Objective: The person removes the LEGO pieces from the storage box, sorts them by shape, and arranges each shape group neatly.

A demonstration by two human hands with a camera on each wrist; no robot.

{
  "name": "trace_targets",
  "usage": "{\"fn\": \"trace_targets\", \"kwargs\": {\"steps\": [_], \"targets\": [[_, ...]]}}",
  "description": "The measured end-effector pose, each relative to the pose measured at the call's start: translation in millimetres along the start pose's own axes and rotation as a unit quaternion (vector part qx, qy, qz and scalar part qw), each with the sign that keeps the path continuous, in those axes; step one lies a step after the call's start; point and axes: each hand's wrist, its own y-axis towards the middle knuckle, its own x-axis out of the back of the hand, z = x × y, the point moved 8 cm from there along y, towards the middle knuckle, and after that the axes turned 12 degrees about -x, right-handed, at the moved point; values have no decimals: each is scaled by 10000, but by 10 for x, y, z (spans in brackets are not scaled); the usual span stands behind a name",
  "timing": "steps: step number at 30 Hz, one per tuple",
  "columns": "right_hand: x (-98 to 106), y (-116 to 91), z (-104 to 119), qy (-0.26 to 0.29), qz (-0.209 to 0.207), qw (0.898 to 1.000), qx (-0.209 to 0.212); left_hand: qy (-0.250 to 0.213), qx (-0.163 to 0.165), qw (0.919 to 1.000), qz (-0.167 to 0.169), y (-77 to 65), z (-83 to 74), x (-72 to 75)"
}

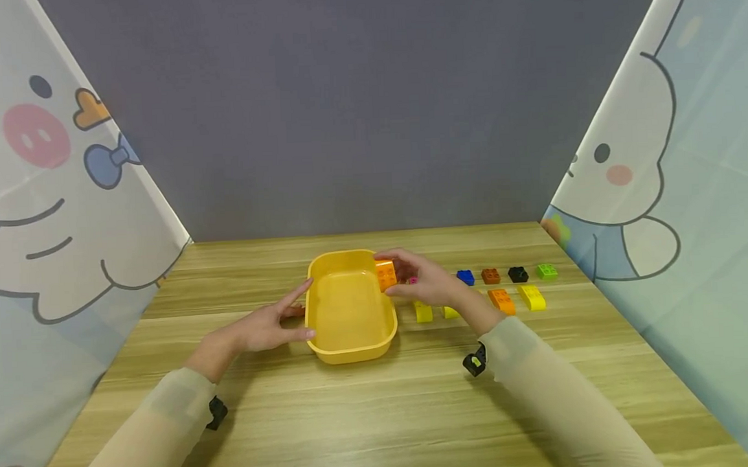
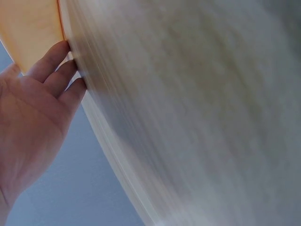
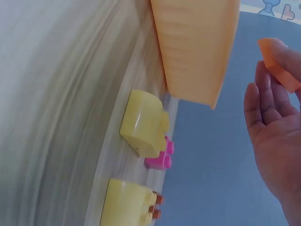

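Note:
A yellow plastic bin stands upright on the wooden table; no bricks show inside it. My left hand rests against the bin's left side, fingers spread. In the left wrist view, the fingers of that left hand look nearly straight beside the bin wall. Over the bin's right rim, my right hand pinches an orange building brick between thumb and fingers. The right wrist view shows this orange brick held above the table, with part of it covered by the thumb.
Right of the bin lie several bricks in rows: pink, blue, brown, black, green, yellow curved bricks and an orange curved one. The right forearm partly covers them. A grey panel closes the back.

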Motion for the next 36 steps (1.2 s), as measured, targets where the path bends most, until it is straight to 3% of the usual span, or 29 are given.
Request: {"fn": "trace_targets", "kwargs": {"steps": [12, 18, 29, 36], "targets": [[196, -320, 29, 439, -317, 9984, 183, -7, 37, 10000, -3, 5, 20, 3], [364, -560, -101, 615, -462, 9970, 8, -14, 29, 10000, -9, 7, 8, 11], [1111, -1226, -707, 597, -1162, 9911, -238, -9, 38, 10000, 14, 23, 27, 2], [1598, -1707, -1134, -350, -1858, 9764, -1044, -60, 31, 10000, 36, 18, 14, 8]]}}
